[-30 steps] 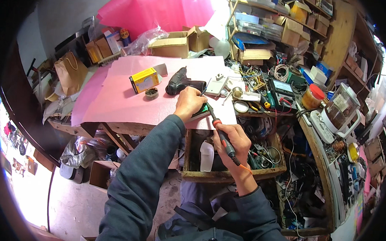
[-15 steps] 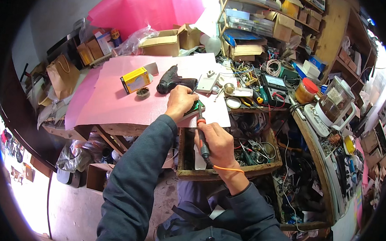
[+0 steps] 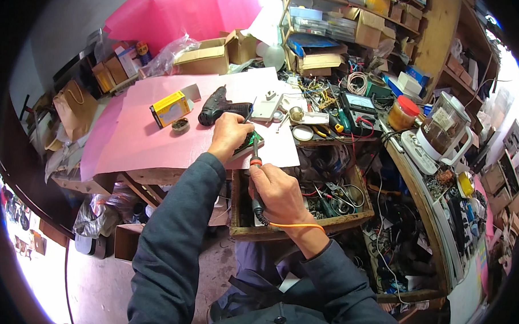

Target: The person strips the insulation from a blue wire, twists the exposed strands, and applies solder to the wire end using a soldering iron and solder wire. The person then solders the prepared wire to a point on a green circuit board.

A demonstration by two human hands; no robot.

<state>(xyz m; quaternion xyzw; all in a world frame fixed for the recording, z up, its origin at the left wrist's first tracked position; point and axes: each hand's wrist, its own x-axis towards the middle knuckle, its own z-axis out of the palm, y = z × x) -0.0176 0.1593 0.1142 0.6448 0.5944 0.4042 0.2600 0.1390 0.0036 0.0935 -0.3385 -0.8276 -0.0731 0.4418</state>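
Observation:
My right hand point(image 3: 278, 191) is closed around a soldering iron point(image 3: 256, 170) with a dark grip, a red collar and an orange cord. Its tip points up at a small green circuit board point(image 3: 253, 141) near the front edge of the pink-covered bench; I cannot tell whether it touches. Beside the board, my left hand point(image 3: 230, 137) is in a pinch. A thin dark stick-like piece point(image 3: 251, 110) juts up from its fingertips, its kind unclear. Just beyond lies a black cordless drill point(image 3: 222, 106). Left of that are a yellow box point(image 3: 171, 106) and a small round tin point(image 3: 181, 125) with dark contents.
An open wooden drawer point(image 3: 303, 231) full of cables sits below the bench edge. On the right are a multimeter point(image 3: 359, 108), a red-lidded jar point(image 3: 403, 113) and a glass jug point(image 3: 443, 125). A white device point(image 3: 267, 107) lies behind the board.
The view has shifted slightly, so the bench things appear a little further left. Both hands keep their places at the board, the iron still in my right hand.

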